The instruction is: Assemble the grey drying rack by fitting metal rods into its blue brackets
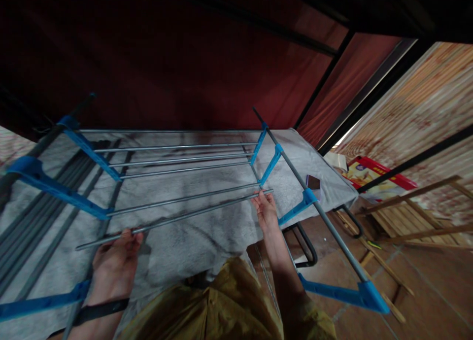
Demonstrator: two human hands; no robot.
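Observation:
A loose thin metal rod [199,211] stretches between my two hands, above the grey cloth. My left hand [117,256] grips it near its left end, which sticks out past the fingers. Around its right end close the fingers of my right hand [266,208], beside the rack's right side. The rack frame has grey tubes with blue plastic brackets [76,192] on the left and more blue brackets [271,165] on the right. Several metal rods [181,160] span between the two sides behind the held one.
Several grey tubes [48,207] lie in a bundle on the cloth-covered surface [192,251] at the left. A phone [313,183] rests at the right. Beyond it are a red and yellow box [380,175] and a wooden chair [417,217] on the tiled floor.

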